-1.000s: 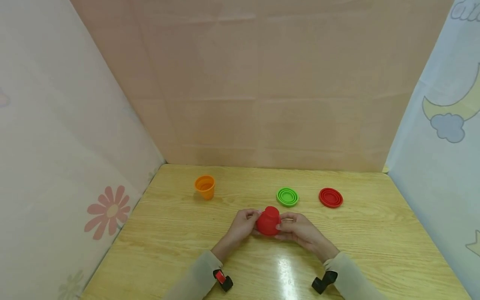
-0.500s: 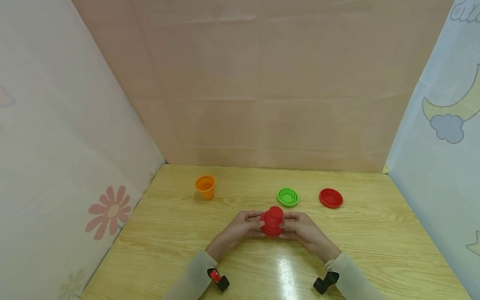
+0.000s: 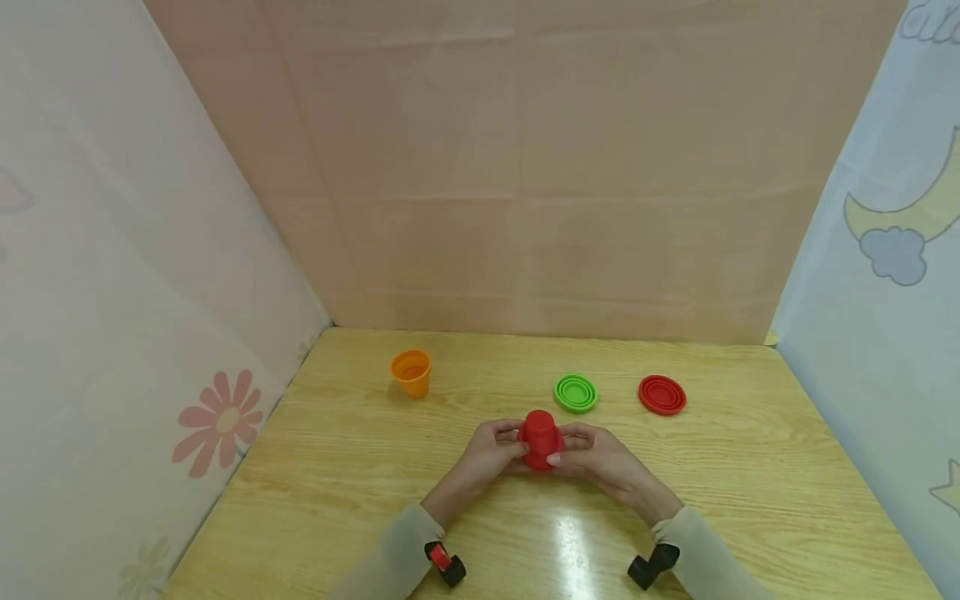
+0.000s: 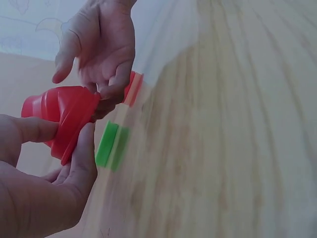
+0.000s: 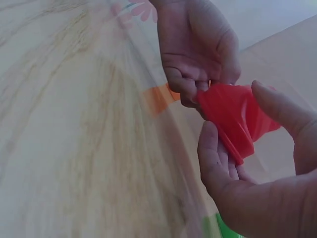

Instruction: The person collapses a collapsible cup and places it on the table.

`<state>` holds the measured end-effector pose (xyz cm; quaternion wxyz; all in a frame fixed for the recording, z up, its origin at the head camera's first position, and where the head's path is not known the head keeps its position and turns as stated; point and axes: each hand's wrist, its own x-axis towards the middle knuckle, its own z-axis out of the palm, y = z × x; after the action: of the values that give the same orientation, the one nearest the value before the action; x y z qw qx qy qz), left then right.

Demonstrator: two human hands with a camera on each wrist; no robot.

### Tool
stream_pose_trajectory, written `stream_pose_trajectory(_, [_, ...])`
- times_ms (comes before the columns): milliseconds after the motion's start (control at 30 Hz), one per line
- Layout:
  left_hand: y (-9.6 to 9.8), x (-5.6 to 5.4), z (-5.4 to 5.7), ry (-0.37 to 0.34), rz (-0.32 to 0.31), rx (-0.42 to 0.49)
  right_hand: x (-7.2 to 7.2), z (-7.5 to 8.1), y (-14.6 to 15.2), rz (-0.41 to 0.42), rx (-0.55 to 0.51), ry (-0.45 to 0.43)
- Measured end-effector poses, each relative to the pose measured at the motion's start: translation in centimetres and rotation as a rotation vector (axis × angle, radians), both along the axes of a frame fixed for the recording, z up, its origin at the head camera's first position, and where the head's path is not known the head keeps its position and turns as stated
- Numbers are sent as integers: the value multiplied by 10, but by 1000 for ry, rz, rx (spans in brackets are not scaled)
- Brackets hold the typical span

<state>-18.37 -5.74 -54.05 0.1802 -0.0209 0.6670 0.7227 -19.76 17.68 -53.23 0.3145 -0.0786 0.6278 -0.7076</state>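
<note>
A red collapsible cup (image 3: 539,437) is held bottom-up between both hands, partly drawn out, above the near middle of the table. My left hand (image 3: 483,458) pinches its rim and side from the left, thumb on the outside; the left wrist view shows the cup (image 4: 69,116) tilted between thumb and fingers. From the right, my right hand (image 3: 603,462) holds the rim, its thumb against the wall and fingers beneath, as the right wrist view of the cup (image 5: 230,116) shows. The inside of the cup is hidden.
Beyond the hands lie a flattened green collapsible cup (image 3: 576,393) and a flattened red one (image 3: 662,395). An orange cup (image 3: 411,372) stands expanded at the back left. Cloth walls enclose the wooden table (image 3: 315,467) at the back and both sides.
The red cup has been turned and tilted between the hands, shifting right and then slightly back left. Its narrow base now stands out more clearly; the fingers have changed place along its rim.
</note>
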Motion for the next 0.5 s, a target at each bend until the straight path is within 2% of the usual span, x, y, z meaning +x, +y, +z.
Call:
stream_pose_trajectory(200, [7, 1, 3, 20, 58, -53, 1, -2, -5, -61, 104, 42])
stream_pose_trajectory(333, [10, 3, 5, 30, 85, -90, 2, -1, -10, -114, 94, 35])
stream_pose_trajectory(500, [13, 2, 6, 52, 76, -116, 4, -3, -13, -173, 76, 43])
